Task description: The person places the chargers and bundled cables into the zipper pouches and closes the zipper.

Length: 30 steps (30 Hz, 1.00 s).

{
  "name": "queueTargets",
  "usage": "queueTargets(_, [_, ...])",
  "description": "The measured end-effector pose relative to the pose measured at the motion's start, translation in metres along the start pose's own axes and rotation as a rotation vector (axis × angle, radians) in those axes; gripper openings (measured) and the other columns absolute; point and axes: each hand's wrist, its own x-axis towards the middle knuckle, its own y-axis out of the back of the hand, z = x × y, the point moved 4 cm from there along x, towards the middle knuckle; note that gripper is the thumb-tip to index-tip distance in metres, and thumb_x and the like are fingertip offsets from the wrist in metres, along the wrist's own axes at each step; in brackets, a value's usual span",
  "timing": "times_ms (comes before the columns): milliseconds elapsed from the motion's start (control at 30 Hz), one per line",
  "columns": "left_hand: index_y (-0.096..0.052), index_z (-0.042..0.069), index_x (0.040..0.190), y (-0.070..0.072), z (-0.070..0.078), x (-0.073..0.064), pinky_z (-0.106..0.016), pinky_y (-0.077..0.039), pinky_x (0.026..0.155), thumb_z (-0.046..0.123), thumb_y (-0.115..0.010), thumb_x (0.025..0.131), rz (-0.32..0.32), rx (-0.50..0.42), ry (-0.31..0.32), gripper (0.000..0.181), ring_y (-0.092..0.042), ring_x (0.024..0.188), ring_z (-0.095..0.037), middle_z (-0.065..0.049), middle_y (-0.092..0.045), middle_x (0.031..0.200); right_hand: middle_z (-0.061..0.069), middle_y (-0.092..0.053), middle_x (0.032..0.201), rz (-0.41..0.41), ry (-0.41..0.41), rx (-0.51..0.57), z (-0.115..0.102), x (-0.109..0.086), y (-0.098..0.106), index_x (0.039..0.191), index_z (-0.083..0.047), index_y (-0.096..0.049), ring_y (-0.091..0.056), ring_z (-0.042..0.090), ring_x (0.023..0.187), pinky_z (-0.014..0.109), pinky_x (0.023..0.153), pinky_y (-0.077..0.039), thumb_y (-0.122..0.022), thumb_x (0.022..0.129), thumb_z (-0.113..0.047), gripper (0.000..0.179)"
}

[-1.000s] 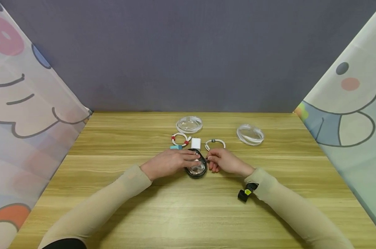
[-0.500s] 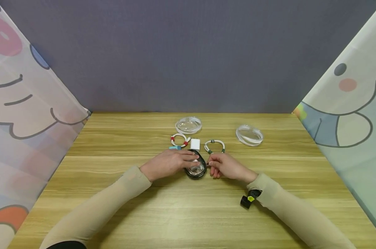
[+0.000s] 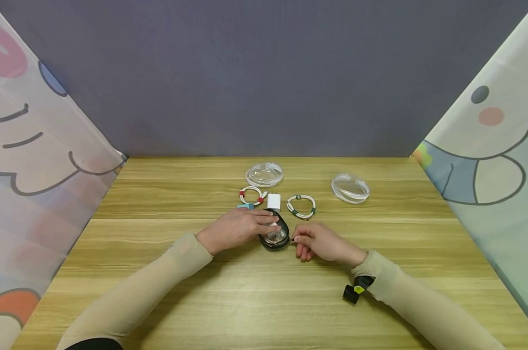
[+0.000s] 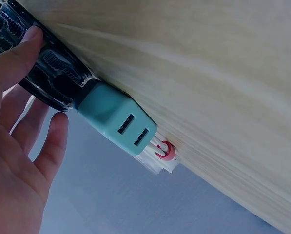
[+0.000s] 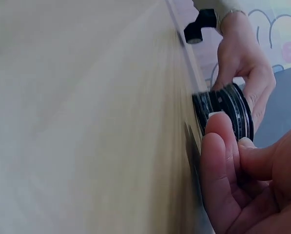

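In the head view a small oval black case [image 3: 279,240] with a clear top stands on the wooden table, with something white inside. My left hand [image 3: 235,232] lies over it from the left, fingers across the top. In the left wrist view the thumb [image 4: 29,44] rests against its dark side. At the case's right edge, the thumb and forefinger of my right hand [image 3: 320,241] pinch a small dark pull tab [image 3: 292,239]. The other right fingers curl below. Beside my left hand is a teal charger with two USB ports [image 4: 116,114], partly covered in the head view.
Behind the case stand a white plug charger [image 3: 274,201], a coiled white cable with red ties [image 3: 260,200] and another with green ties [image 3: 308,197]. Two clear round cases with white rims [image 3: 262,184] [image 3: 350,199] sit farther back. A grey panel [image 3: 264,78] rises behind the table.
My right hand has slid toward me along the case's right edge, pinching the pull tab, and uncovered the cable with green ties. My left hand stays on the case.
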Motion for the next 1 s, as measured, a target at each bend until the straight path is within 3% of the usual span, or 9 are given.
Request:
queueTargets(333, [-0.059,0.029,0.141,0.002,0.001,-0.002,-0.039,-0.049,0.099,0.010,-0.070,0.092,-0.038,0.039,0.013,0.054,-0.048,0.134,-0.015,0.006,-0.054,0.144,0.010,-0.068,0.077,0.006,-0.024,0.033,0.001,-0.001,-0.002,0.098,0.004,-0.062,-0.065,0.018,0.064,0.033,0.057,-0.057,-0.048,0.105,-0.005,0.018])
queueTargets(567, [-0.059,0.024,0.141,0.004,0.003,-0.003,-0.042,-0.051,0.096,0.004,-0.068,0.091,-0.024,0.071,0.001,0.055,-0.049,0.133,-0.019,0.001,-0.055,0.143,0.012,-0.069,0.079,0.045,-0.026,0.065,0.003,0.004,0.006,0.101,0.006,-0.061,-0.065,0.019,0.065,0.033,0.059,-0.058,-0.046,0.105,-0.005,0.019])
queueTargets(833, [-0.066,0.024,0.130,0.007,0.003,-0.006,-0.041,-0.054,0.091,0.001,-0.073,0.088,-0.013,0.053,-0.016,0.048,-0.051,0.129,-0.021,0.001,-0.056,0.141,0.013,-0.066,0.079,0.113,-0.061,0.118,0.010,0.010,0.016,0.106,0.009,-0.060,-0.063,0.016,0.064,0.029,0.058,-0.057,-0.047,0.105,-0.005,0.019])
queueTargets(1000, [-0.068,0.027,0.125,0.007,0.004,-0.007,-0.037,-0.053,0.091,0.002,-0.075,0.086,0.001,0.062,-0.043,0.047,-0.053,0.124,-0.019,0.003,-0.058,0.136,0.013,-0.066,0.080,0.151,-0.068,0.080,0.014,0.014,0.021,0.105,0.006,-0.062,-0.063,0.018,0.065,0.030,0.059,-0.057,-0.050,0.104,-0.007,0.018])
